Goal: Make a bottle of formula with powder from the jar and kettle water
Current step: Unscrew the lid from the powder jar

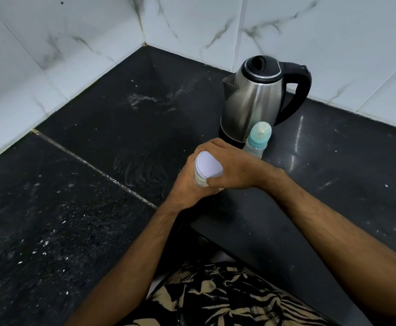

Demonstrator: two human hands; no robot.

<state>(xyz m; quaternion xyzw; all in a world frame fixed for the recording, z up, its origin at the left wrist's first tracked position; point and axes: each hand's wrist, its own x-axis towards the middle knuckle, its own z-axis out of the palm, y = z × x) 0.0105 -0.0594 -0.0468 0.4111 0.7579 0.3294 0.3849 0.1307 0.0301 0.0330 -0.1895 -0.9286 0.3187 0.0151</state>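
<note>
Presently, the person stands at a black stone counter set in a corner of white marbled tile walls. A pale joint line crosses the counter diagonally on the left, and the slab there carries scattered white specks. Further in, towards the far corner, a dried whitish smear and faint wipe marks show on the surface.

At centre, both hands meet on the jar. The left hand is wrapped round the jar body from the left, fingers curled about it; pale powder shows through the clear wall between the fingers. The right hand reaches across from the right and is closed over the white lid, fingers curled round its far edge and thumb pressed against its near side. The lid sits on the jar. Whether the jar rests on the counter or is held just above it cannot be told, as the hands hide its base.

Just right of the hands and slightly farther stands the bottle, upright, with a teal collar and a clear cap over the teat. Directly behind it, near the far wall, stands the steel kettle, lid down, black handle to the right, spout to the left. The bottle appears just beside the kettle's base.

At the near edge, a dark leaf-print garment fills the lower frame.
</note>
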